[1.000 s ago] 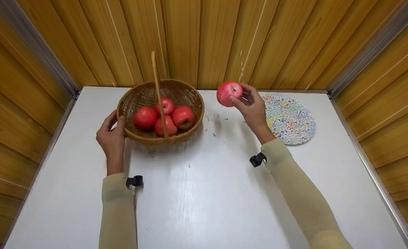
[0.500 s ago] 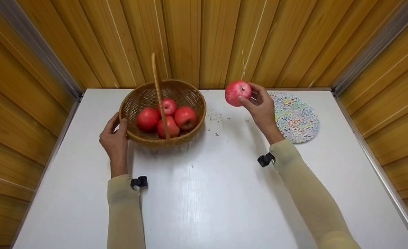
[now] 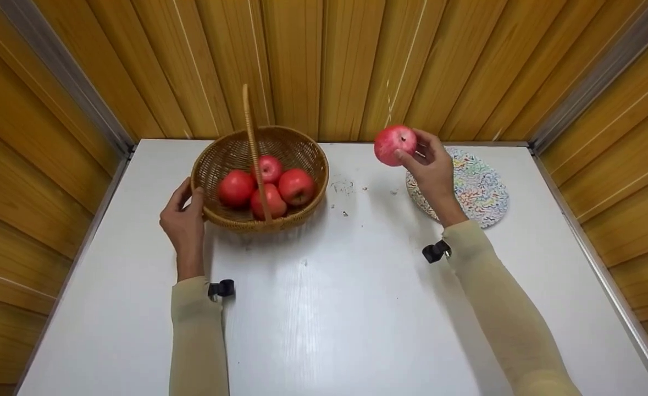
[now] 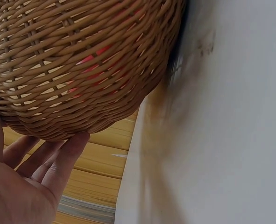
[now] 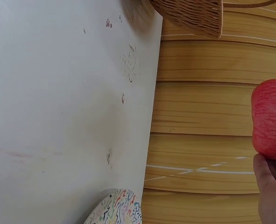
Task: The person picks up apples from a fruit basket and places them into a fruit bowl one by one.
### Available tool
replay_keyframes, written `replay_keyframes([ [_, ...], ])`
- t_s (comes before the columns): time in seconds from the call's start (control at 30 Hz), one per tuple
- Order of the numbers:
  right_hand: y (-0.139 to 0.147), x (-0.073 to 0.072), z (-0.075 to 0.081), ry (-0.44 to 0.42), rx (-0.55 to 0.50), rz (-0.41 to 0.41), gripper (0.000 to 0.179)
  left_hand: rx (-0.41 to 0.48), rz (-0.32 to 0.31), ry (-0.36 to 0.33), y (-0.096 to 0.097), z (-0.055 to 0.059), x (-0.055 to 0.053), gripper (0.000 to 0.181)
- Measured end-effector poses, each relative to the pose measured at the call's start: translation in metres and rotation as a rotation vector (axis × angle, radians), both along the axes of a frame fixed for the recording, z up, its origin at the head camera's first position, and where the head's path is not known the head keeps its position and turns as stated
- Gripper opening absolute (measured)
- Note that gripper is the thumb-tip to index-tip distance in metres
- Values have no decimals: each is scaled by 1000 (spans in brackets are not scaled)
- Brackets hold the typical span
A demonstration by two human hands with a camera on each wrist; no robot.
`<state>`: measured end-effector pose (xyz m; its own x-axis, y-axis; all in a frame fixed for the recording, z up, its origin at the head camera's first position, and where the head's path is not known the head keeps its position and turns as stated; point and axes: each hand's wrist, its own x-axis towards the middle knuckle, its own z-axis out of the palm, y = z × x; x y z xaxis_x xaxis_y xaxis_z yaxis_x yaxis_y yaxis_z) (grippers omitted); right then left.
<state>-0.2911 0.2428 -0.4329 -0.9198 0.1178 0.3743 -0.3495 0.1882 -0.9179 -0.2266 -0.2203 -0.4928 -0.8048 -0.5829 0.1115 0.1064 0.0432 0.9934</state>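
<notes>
My left hand point(image 3: 185, 220) holds the left rim of a brown wicker basket point(image 3: 296, 144), thumb over the edge and fingers along the outside. In the left wrist view the fingertips point(image 4: 77, 140) lie against the woven wall. Several red apples point(image 3: 237, 188) sit inside, under the tall arched handle point(image 3: 251, 126). Off to the right, my right hand point(image 3: 433, 168) grips another red apple point(image 3: 394, 144) between thumb and fingers. That apple point(image 5: 271, 119) is up off the table in the right wrist view, stem hollow turned toward the head camera.
A round, flat disc point(image 3: 480, 192) with multicoloured squiggles lies under and beyond the right hand, partly covered by it. Small dark marks point(image 3: 343, 188) spot the white table point(image 3: 324, 308). Wood-panelled walls point(image 3: 345, 66) stand behind and at both sides.
My right hand has carried its apple to the right, from nearer the basket to the left edge of the disc. The left hand stays on the basket rim. The head view has shifted slightly.
</notes>
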Motion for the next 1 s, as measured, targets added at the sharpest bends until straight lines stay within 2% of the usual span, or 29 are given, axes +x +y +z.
replay_keyframes([
  [0.13, 13, -3, 4, 21, 5, -18, 62, -11, 0, -5, 1, 2, 0, 39],
  [0.33, 38, -6, 6, 6, 2, -88, 62, -29, -4, -12, 4, 4, -1, 40],
  [0.6, 63, -6, -3, 20, -25, -159, 61, -48, 11, 23, 8, 1, -1, 38],
  [1.0, 97, -1, -38, -179, 9, -289, 66, -47, 6, 12, 11, 1, -1, 39],
])
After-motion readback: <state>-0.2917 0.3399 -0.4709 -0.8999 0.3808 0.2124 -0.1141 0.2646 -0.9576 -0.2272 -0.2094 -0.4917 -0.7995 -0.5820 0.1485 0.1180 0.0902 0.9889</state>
